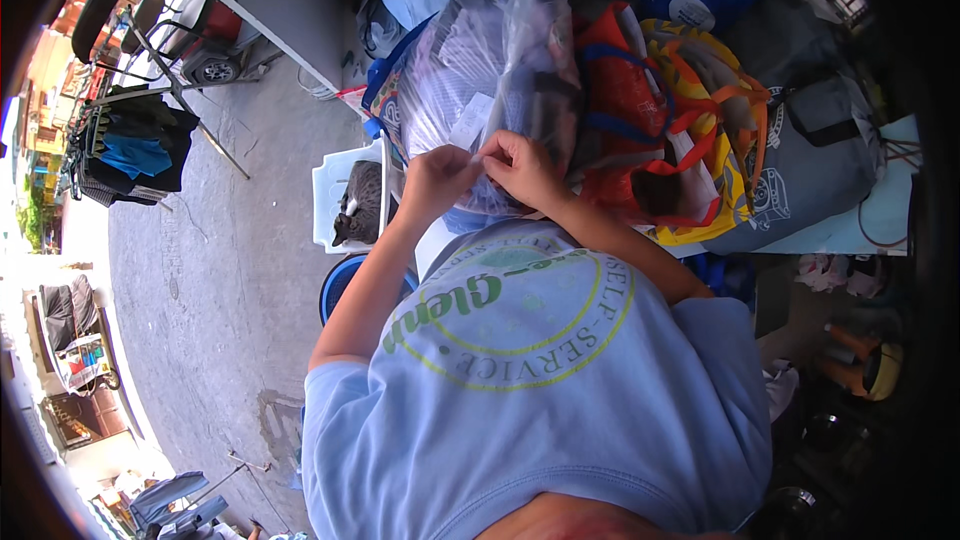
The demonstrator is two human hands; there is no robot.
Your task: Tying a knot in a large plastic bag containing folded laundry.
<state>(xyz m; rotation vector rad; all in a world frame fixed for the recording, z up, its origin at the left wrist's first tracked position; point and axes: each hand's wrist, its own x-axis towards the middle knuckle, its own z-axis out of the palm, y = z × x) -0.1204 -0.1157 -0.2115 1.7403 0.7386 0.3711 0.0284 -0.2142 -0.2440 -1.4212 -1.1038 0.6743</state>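
A big clear plastic bag (pixel 545 35), packed with folded light and dark cloth, stands right in front of me. My left hand (pixel 442 180) and my right hand (pixel 520 170) meet at its near side, thumbs and fingertips pinched together. Between them is a small bit of the clear plastic; a long gathered fold of the bag runs from there up to the far edge of the view. Just beyond my fingers, a white paper slip (pixel 470 118) shows against the bag. How the plastic sits inside the pinch is hidden by my fingertips.
Red (pixel 612 185), yellow (pixel 722 210) and grey bags (pixel 820 160) crowd the right, on a pale tabletop (pixel 890 210). Left of my arm, a cat (pixel 362 205) lies in a white plastic bin (pixel 325 205), near a blue round basin (pixel 335 285). A clothes rack (pixel 165 90) stands farther left.
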